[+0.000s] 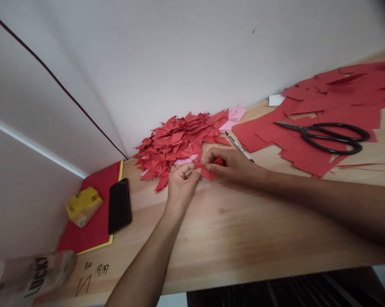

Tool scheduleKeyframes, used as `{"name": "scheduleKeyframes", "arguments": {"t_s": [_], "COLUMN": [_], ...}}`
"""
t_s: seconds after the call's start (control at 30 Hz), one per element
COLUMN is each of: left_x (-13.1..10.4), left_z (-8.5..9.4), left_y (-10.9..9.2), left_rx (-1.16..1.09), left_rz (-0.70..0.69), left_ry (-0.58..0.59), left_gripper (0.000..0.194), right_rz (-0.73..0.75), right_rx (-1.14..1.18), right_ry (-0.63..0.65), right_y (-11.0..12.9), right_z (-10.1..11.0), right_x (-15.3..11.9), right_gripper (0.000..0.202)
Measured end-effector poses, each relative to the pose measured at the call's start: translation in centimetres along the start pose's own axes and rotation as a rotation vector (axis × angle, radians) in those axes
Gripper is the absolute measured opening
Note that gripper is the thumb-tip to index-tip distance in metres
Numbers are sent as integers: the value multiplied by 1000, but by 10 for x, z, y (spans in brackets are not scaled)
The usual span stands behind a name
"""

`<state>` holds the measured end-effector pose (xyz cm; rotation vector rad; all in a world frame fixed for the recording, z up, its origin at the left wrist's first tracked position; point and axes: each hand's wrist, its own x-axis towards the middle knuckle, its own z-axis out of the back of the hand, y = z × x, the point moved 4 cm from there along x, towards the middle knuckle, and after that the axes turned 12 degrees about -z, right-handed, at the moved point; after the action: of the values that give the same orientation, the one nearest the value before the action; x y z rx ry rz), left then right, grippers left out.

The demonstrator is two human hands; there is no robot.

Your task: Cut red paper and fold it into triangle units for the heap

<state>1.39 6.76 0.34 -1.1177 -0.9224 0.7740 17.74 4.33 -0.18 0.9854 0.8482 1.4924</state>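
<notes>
A small folded piece of red paper (pixel 208 171) is held between my two hands, a little above the wooden table. My left hand (pixel 183 179) pinches its left side between thumb and fingers. On its right side, my right hand (pixel 226 164) grips it with thumb and curled fingers. Just behind my hands lies a heap of folded red paper pieces (pixel 175 138), with a few pink ones (pixel 233 116) among them. Flat red paper pieces (pixel 336 111) spread over the right side, and black-handled scissors (pixel 327 135) rest on top of them.
A pen (pixel 240 147) lies behind my right hand. At the left are a phone (pixel 119 207), red sheets (pixel 83 236), a yellow packet (pixel 84 206) and a container marked LUCKY (pixel 35 275). The wall (pixel 179 55) borders the table (pixel 243 238).
</notes>
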Motion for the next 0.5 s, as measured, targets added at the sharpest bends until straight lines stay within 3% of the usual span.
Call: {"name": "scheduleKeyframes", "arguments": {"t_s": [0.3, 0.5], "left_x": [1, -1], "left_z": [-4, -4], "left_y": [-4, -4], "left_rx": [-95, -154], "left_rz": [-2, -4], "left_ry": [24, -26], "left_gripper": [19, 15], "right_rz": [64, 35], "right_rx": [-19, 29], "right_ry": [-32, 25], "right_y": [4, 4], "right_z": [3, 3], "right_x": [-1, 0], "right_gripper": [13, 12]}}
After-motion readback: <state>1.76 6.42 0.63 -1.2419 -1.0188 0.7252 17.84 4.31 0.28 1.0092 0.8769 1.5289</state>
